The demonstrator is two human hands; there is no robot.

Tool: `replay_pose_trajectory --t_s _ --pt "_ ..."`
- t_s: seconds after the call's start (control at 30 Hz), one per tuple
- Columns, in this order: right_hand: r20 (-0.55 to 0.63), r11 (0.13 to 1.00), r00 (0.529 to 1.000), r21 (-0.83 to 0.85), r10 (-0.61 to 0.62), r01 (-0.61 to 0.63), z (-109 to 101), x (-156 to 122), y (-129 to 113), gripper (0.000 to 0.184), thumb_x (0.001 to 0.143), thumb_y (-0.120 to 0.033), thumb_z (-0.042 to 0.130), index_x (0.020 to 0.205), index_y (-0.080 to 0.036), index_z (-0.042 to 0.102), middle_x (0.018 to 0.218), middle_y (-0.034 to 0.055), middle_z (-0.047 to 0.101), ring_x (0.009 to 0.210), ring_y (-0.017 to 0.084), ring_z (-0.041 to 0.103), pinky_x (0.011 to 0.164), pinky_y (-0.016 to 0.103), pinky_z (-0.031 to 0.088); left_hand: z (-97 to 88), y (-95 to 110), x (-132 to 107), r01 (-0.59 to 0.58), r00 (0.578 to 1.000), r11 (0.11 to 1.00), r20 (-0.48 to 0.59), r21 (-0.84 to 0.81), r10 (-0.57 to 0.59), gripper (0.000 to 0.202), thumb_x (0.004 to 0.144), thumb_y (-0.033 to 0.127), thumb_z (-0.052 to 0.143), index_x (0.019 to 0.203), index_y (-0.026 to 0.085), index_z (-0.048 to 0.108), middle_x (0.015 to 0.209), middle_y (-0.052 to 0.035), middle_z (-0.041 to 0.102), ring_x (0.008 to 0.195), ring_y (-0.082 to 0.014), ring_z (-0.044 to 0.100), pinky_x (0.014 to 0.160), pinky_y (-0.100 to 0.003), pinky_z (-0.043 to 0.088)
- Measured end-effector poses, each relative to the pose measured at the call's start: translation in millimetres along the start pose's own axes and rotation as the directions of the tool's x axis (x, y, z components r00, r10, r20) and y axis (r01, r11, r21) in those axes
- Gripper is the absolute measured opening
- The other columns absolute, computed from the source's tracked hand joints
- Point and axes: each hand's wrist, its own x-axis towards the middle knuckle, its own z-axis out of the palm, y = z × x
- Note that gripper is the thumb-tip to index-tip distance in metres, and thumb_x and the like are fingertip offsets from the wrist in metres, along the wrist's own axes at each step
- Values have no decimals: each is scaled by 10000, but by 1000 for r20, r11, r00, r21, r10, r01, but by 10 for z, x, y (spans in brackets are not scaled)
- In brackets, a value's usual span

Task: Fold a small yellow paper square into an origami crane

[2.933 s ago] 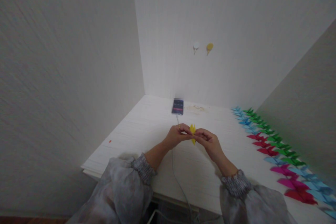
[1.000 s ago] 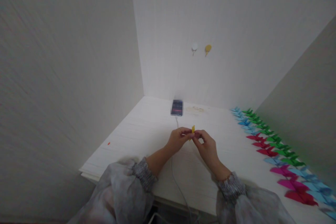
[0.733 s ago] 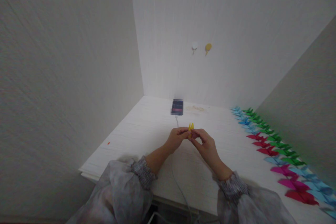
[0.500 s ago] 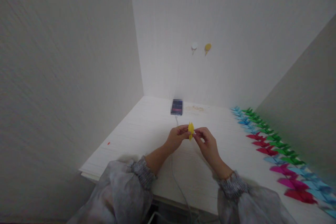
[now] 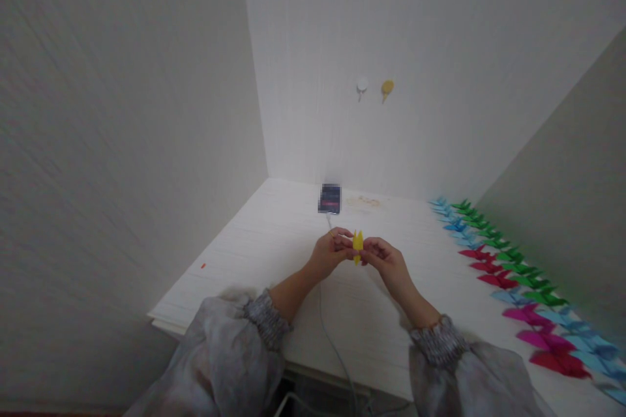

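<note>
Between my two hands, over the middle of the white table, is a small yellow folded paper piece (image 5: 358, 244). It stands upright, with narrow points at its top and one at its bottom. My left hand (image 5: 330, 254) pinches its left side between thumb and fingers. From the right, my right hand (image 5: 388, 262) grips it with thumb and index finger, the other fingers curled behind. The fingertips partly cover the paper, so its lower folds are hard to make out.
Rows of folded paper cranes (image 5: 508, 257) in blue, green, red and pink line the table's right side. A phone (image 5: 330, 199) with a white cable (image 5: 328, 332) lies at the back. Two hooks (image 5: 387, 87) hang on the wall. An orange scrap (image 5: 203, 266) lies left on the white table (image 5: 244, 247).
The yellow paper has turned so that more of its broad side and two separate top points show. My right fingers have closed in on it, and both hands have shifted slightly.
</note>
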Motion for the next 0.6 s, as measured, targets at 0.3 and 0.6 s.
replay_pose_trajectory --t_s 0.3,0.6 --pt "85 1000 996 17 -19 18 -66 -8 7 166 640 -309 599 717 -173 545 574 -1 589 529 140 558 557 315 466 5 92 -27 62 997 998 45 30 -64 274 556 234 662 770 101 554 643 -32 621 605 -144 593 640 -318 463" --pt "136 998 990 44 -48 43 -74 -41 -39 97 645 -240 601 718 -181 575 594 -8 594 551 129 554 561 282 452 1 163 -43 37 993 998 108 57 -43 207 531 210 674 680 99 581 652 -32 617 614 -127 579 627 -280 451"
